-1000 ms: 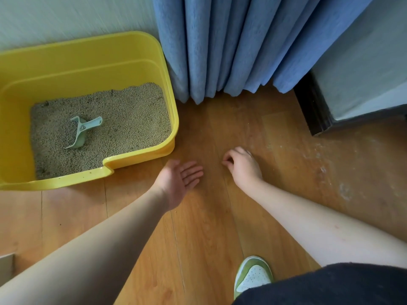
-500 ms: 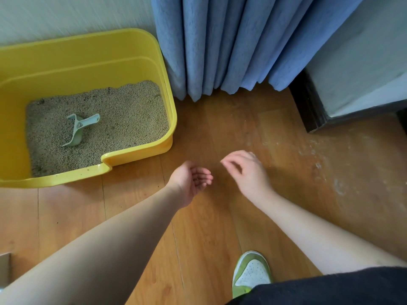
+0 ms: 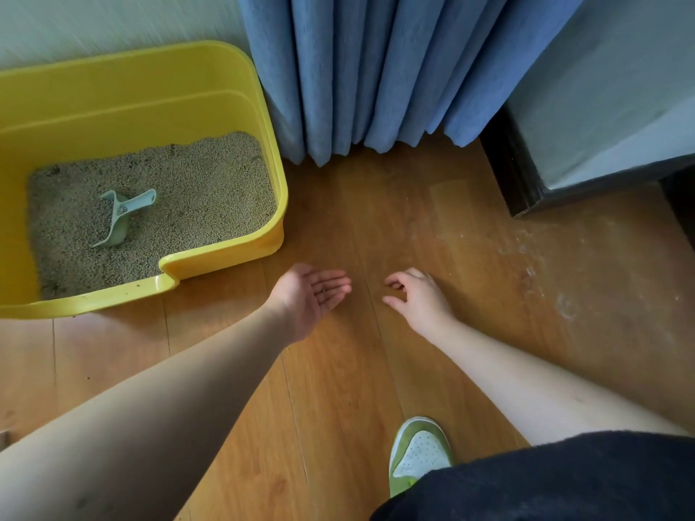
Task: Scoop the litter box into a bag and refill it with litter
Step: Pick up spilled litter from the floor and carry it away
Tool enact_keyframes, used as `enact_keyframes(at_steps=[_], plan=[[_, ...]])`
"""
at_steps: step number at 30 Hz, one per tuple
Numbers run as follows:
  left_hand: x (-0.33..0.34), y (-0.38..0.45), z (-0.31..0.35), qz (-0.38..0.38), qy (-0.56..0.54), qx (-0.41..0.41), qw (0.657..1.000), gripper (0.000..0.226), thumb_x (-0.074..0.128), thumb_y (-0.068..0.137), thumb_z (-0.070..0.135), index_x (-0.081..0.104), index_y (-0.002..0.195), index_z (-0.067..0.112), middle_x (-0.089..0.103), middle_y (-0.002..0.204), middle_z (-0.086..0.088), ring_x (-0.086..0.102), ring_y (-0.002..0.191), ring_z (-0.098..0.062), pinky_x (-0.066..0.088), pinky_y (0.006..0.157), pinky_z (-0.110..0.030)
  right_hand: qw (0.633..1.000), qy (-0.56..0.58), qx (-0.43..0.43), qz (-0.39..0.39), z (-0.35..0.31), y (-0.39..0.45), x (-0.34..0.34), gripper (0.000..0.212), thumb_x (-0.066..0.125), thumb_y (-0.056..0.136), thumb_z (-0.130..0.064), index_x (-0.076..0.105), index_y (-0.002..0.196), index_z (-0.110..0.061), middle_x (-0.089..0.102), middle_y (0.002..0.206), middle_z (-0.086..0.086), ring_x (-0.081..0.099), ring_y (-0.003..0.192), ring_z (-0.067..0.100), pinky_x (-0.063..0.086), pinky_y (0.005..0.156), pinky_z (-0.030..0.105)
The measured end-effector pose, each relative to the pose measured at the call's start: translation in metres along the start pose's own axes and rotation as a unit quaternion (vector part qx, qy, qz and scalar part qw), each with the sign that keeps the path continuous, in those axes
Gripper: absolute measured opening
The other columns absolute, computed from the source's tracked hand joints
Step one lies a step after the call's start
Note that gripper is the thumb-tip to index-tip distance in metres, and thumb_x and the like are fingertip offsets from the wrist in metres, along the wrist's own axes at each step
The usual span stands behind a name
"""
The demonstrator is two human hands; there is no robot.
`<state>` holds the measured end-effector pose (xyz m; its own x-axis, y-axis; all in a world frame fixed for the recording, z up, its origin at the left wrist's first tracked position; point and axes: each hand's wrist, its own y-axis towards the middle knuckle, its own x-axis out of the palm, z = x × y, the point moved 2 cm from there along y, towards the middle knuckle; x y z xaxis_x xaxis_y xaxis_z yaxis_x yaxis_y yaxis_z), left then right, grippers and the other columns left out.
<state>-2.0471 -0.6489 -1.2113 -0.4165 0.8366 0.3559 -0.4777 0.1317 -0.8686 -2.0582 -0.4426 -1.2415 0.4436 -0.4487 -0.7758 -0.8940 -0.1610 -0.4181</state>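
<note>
A yellow litter box (image 3: 225, 80) stands on the wooden floor at the left, filled with beige litter (image 3: 210, 189). A pale green scoop (image 3: 124, 216) lies in the litter, handle pointing right. My left hand (image 3: 312, 295) hovers palm up just right of the box's front corner, fingers straight, with a few litter grains on the palm. My right hand (image 3: 417, 298) is beside it, low over the floor, fingers loosely curled with thumb and forefinger apart; I see nothing between them.
A blue curtain (image 3: 368, 69) hangs behind to the floor. A dark-based furniture piece (image 3: 564, 126) stands at the right. White dusty marks (image 3: 545, 272) smear the floor at the right. My green and white shoe (image 3: 417, 453) is at the bottom.
My left hand went from flat to cupped and is flat again, palm up. My right hand lifted from the floor and opened its pinch beside the left palm.
</note>
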Motion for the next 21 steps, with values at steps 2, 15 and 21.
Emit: enact_keyframes(at_steps=[2,15,21], plan=[[-0.005,-0.001,-0.001,-0.004,-0.001,-0.004,1.0,0.052,0.024,0.102,0.026,0.064,0.109,-0.007,0.071,0.106,-0.023,0.068,0.101,-0.031,0.054,0.084,-0.033,1.0,0.002,0.0,0.011,-0.003,0.003,0.003,0.025,0.066,0.087,-0.032,0.065,0.112,-0.026,0.057,0.106,-0.009,0.047,0.099,0.01,0.042,0.081,0.025],[-0.012,0.003,-0.003,0.015,0.034,-0.012,0.999,0.055,0.021,0.103,0.026,0.066,0.104,-0.005,0.071,0.105,-0.023,0.068,0.101,-0.031,0.054,0.087,-0.034,0.998,-0.001,-0.045,0.046,-0.03,0.008,-0.007,0.01,0.062,0.09,-0.032,0.066,0.091,-0.024,0.053,0.092,-0.013,0.049,0.094,0.012,0.041,0.074,0.027],[0.0,0.002,-0.007,0.012,0.026,-0.02,0.999,0.045,0.029,0.101,0.024,0.061,0.11,-0.006,0.069,0.105,-0.023,0.067,0.091,-0.03,0.056,0.08,-0.036,0.987,0.052,-0.147,0.03,-0.079,-0.013,-0.011,0.011,0.061,0.091,-0.031,0.069,0.092,-0.023,0.055,0.096,-0.011,0.045,0.099,0.011,0.041,0.084,0.027]])
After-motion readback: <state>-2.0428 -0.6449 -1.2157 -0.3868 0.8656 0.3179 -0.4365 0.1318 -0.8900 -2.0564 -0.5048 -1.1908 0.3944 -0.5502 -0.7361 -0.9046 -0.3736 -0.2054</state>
